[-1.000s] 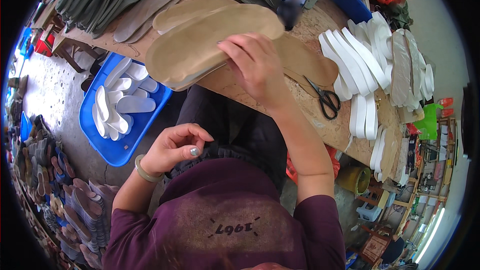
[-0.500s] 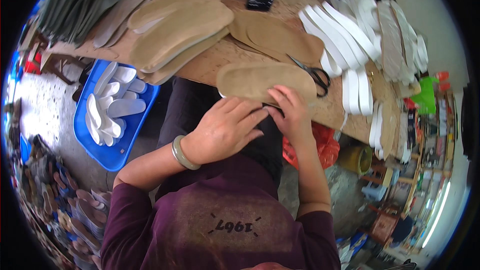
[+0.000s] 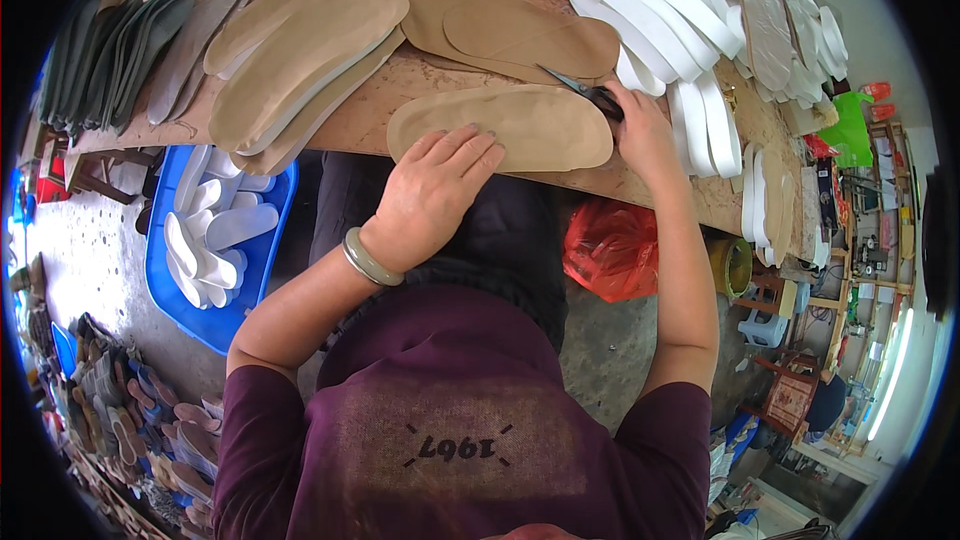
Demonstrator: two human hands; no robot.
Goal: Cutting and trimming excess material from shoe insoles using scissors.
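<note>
1. Pressed flat, with its fingers close together, the left hand (image 3: 430, 200) lies on the near left part of a tan insole (image 3: 535, 125) and pinches nothing
2. Fingers of the right hand (image 3: 642, 125) touch the dark handles of the scissors (image 3: 596, 94), just beyond the right end of the insole; the hand hides too much of them, so whether the fingers have closed cannot be told
3. Half a second ago both hands were together at the insole's near edge; since then the right hand has gone to the scissors and the left has spread over the top
4. That leaves the insole flat at the near edge of the table (image 3: 360, 118), seemingly steadied by one hand while the other is taken up with the tool; the blades are apart from its outline, so I judge no cutting is under way
5. Around the insole: stacked tan insoles (image 3: 310, 70) to its left, flat tan sheets (image 3: 540, 30) just beyond it, white sole pieces (image 3: 722, 125) to its right
</note>
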